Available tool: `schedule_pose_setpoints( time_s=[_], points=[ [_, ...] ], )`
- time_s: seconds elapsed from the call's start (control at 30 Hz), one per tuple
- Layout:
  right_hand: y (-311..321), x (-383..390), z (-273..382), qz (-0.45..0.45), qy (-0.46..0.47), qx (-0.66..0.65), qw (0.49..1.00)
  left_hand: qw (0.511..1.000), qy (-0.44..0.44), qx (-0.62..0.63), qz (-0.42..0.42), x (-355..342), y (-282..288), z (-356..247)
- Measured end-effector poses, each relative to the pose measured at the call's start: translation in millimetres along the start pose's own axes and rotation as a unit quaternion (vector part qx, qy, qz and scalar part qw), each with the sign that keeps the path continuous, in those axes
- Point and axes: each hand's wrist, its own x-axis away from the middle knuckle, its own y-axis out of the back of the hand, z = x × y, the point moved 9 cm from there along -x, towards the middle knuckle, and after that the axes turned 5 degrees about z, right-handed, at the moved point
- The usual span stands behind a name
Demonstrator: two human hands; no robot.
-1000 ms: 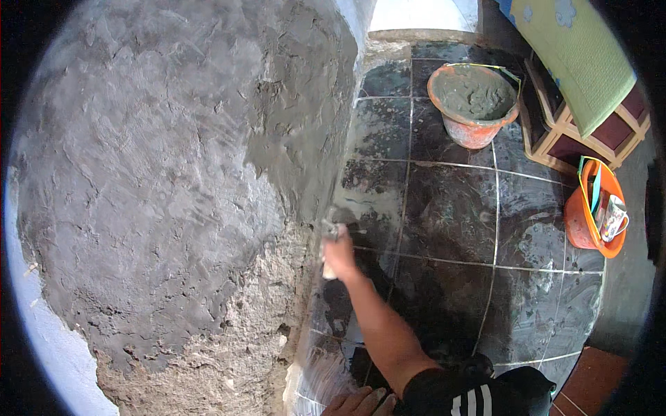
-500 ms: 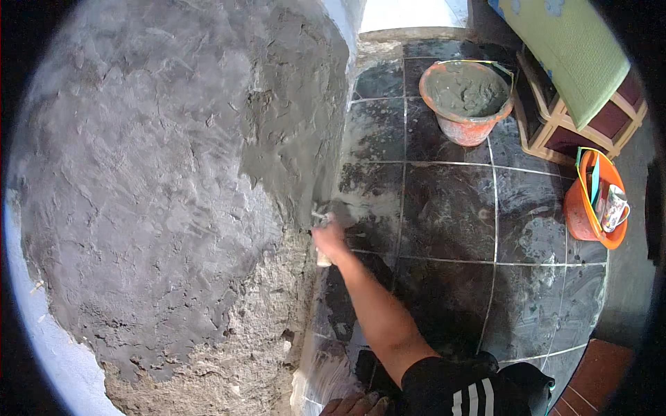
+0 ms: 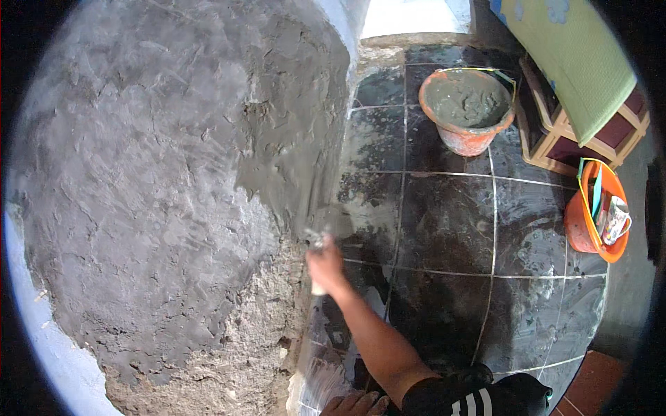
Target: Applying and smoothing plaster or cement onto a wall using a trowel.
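My right hand [image 3: 325, 267] is closed around the pale handle of a trowel [image 3: 318, 286], at the foot of the wall where it meets the floor. The trowel's metal end is against the lower edge of the wet grey mortar [image 3: 291, 159], partly blurred by motion. Just below it the wall [image 3: 257, 326] is bare and rough. At the bottom edge of the view lies my left hand [image 3: 355, 403], its fingers side by side and holding nothing that shows; the rest of it is cut off.
An orange bucket of grey mortar [image 3: 466, 104] stands on the dark tiled floor [image 3: 444, 222]. Farther right is a smaller orange bucket [image 3: 581, 225] with assorted items inside. Behind it, a green padded panel [image 3: 576, 69] leans over a wooden-framed piece [image 3: 572, 142].
My right hand and the trowel have moved down along the wall's base, toward me. Smooth streaks show in the mortar above them. My left hand stays at the bottom edge.
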Motion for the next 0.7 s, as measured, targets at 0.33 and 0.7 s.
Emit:
schedule_pose_setpoints(
  time_s=[0.33,0.7],
  points=[
    [-49,-26,27,-0.018,0.017,0.094,0.995,0.996,0.042,0.027,-0.067,13,-17,22],
    [-38,53,129,0.087,0.189,0.076,0.975,0.988,-0.095,-0.052,-0.11,15,-1,-2]
  ],
)
